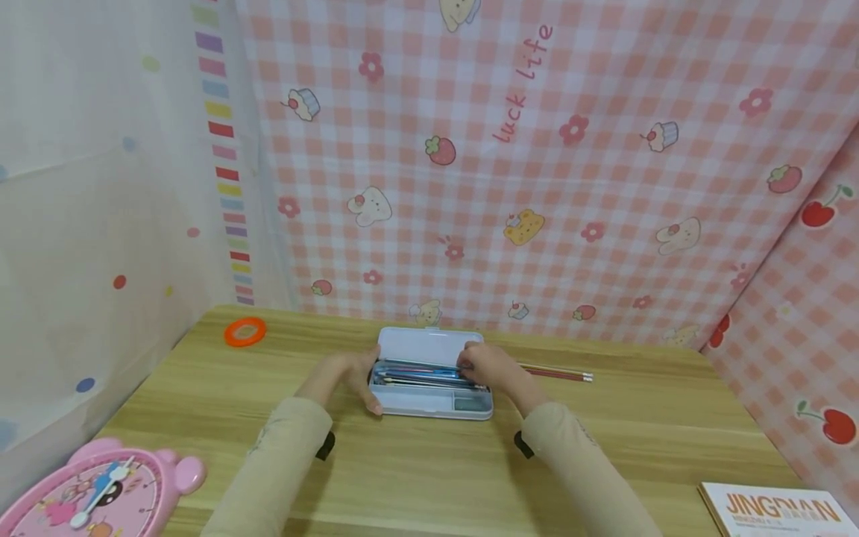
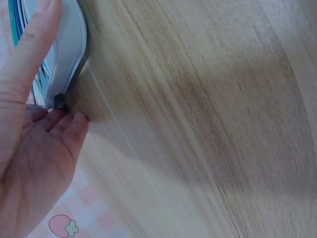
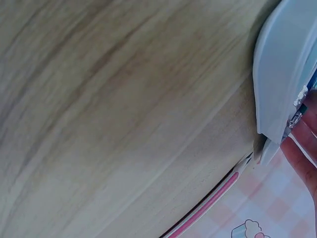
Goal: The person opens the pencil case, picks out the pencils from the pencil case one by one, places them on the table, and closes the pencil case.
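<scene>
A pale blue pencil case point(image 1: 416, 403) lies on the table with its lid point(image 1: 419, 345) raised toward the back. Several pencils and pens point(image 1: 416, 376) lie lengthwise in it, and a small dark grey block point(image 1: 472, 403) fills its front right compartment. My left hand point(image 1: 350, 375) grips the case's left end, thumb along the front corner and fingers behind, near the hinge. At the right end, my right hand point(image 1: 490, 367) reaches over the rim with bent fingers among the pencil ends point(image 3: 295, 119). I cannot tell whether its fingertips pinch one.
Pencils point(image 1: 560, 373) lie right of the case, close to the checked curtain point(image 1: 577, 283). An orange ring point(image 1: 244, 332) sits at the back left. At the front are a pink clock point(image 1: 134, 492) on the left and a book point(image 1: 778, 511) on the right.
</scene>
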Demonstrator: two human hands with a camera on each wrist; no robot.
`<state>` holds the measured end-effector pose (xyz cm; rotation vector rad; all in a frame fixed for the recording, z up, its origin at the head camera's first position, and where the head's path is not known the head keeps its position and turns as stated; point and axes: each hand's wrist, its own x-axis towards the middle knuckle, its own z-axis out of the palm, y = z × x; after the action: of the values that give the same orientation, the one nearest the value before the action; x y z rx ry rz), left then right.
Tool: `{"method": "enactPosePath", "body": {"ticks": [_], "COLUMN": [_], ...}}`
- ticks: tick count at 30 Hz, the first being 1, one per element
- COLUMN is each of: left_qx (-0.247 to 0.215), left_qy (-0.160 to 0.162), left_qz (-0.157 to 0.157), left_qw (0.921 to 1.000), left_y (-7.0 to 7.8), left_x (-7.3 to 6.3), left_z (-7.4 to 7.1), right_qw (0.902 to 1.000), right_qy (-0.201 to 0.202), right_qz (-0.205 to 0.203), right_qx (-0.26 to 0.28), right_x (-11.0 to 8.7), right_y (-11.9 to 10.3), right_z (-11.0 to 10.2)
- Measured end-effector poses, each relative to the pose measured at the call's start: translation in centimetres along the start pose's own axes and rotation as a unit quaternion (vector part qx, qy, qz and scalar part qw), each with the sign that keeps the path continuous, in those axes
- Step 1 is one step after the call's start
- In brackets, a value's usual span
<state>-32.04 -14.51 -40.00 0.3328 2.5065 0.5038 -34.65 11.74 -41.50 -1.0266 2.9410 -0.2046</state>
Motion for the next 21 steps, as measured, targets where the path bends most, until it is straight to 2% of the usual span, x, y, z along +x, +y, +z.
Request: {"method": "enactPosePath", "body": {"ticks": [7, 12, 17, 21], "left_qx": [0.002, 0.014, 0.001, -0.002], "left_qy": [0.002, -0.002, 0.006, 0.015], "left_qz": [0.0, 0.008, 0.014, 0.022], "left_qw": [1.0, 0.9999, 0.9999, 0.9996], "left_y": [0.0, 0.3, 0.2, 0.0], "left_x": [0.0, 0.0, 0.2, 0.2], "left_z": [0.1, 0.1, 0.2, 0.2], "right_qw": [0.9998, 0.9993, 0.9983, 0.9975], "right_qy": [0.017, 0.023, 0.04, 0.059], "right_qz": [-0.012, 0.019, 0.034, 0.039], "right_qx": [0.001, 0.024, 0.023, 0.003], "right_x": [-0.4, -1.5, -3.0, -4.6], "right_y": [0.1, 0.8, 2.7, 4.9], "right_z": [-0.1, -0.6, -1.3, -1.5]}}
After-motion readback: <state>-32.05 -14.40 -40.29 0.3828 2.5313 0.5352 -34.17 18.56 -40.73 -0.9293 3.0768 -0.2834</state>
